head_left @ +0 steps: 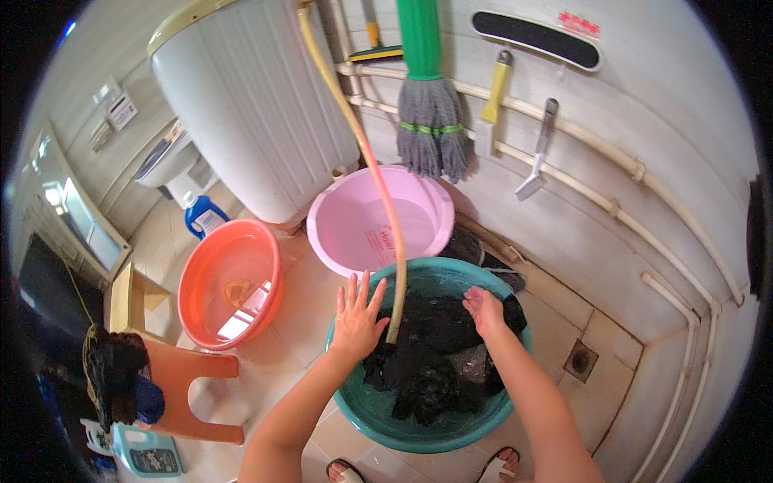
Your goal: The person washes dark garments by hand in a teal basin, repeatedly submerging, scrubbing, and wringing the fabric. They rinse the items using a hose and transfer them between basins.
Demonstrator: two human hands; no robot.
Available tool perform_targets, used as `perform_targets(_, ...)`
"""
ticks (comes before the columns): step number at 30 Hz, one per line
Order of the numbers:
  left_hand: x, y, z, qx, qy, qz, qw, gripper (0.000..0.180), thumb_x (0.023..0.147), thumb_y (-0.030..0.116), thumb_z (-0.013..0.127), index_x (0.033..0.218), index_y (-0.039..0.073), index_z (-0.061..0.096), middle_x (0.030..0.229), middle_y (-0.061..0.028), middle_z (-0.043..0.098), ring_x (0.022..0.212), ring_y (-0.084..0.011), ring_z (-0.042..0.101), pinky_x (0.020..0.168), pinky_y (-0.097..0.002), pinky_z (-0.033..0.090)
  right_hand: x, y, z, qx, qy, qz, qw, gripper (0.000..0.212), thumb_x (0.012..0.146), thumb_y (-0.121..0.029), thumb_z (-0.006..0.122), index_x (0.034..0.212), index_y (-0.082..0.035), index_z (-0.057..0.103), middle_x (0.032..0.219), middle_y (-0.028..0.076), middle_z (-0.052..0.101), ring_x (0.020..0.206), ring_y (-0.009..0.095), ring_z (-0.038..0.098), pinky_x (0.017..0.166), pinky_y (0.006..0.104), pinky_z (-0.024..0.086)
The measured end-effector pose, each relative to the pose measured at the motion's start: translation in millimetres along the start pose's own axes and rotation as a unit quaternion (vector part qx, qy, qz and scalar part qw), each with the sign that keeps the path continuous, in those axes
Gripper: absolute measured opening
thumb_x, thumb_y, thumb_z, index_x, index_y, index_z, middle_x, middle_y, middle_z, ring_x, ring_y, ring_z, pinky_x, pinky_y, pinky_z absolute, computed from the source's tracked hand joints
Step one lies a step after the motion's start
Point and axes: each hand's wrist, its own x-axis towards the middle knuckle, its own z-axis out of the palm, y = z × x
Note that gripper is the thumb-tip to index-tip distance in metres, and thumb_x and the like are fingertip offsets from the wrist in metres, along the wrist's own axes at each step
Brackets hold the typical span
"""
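A teal basin (416,442) stands on the tiled floor in front of me, holding water and a dark, soaked bundle of cloth (435,390). My left hand (359,319) is over the basin's left side, fingers spread, with nothing in it. A yellowish hose (372,157) comes down beside that hand, its end in the basin at the cloth; whether the hand touches it I cannot tell. Over the basin's right part, my right hand (484,311) has loosely bent fingers, apart from one another, and holds nothing visible. The lower part of the cloth is hidden under water.
Behind the basin sits a pink tub (328,221); an orange basin (272,310) with water is at left. An orange stool (181,366) and a blue bottle (201,216) stand nearby. A grey mop (431,129) hangs by the wall pipes. A floor drain (580,360) lies right.
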Motion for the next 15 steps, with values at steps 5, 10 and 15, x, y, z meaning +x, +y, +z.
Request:
perform_targets(5,-26.5,-44.7,12.1,0.011,0.023,-0.070,0.997,0.072,0.080,0.035,0.060,0.139,0.012,0.025,0.145,-0.0182,0.018,0.134,-0.0385,0.015,0.106,-0.0539,0.014,-19.1,12.4,48.6,-0.026,-0.162,0.121,0.979,0.023,0.089,-0.017,0.047,0.097,0.002,0.057,0.092,0.016,0.061,0.091,0.025,0.060,0.081,0.0343,0.050)
perform_targets(10,-48.0,-68.9,26.0,-0.004,0.017,-0.099,0.995,0.068,0.083,0.040,0.055,0.139,0.011,0.027,0.145,-0.0182,0.019,0.134,-0.0372,0.015,0.106,-0.0536,0.014,-95.7,31.1,142.7,-0.042,-0.410,0.173,0.895,0.045,0.089,-0.017,0.051,0.126,0.005,0.038,0.125,0.018,0.047,0.118,0.028,0.045,0.100,0.0392,0.036)
perform_targets(15,-61.5,-88.3,33.8,-0.046,-0.026,-0.117,0.992,0.067,0.085,0.045,0.050,0.138,0.010,0.028,0.143,-0.0184,0.022,0.133,-0.0365,0.019,0.105,-0.0538,0.018,-109.4,62.1,185.4,-0.119,-0.344,0.154,0.919,0.053,0.089,-0.017,0.051,0.133,0.003,0.029,0.135,0.016,0.037,0.129,0.025,0.033,0.106,0.0404,0.026)
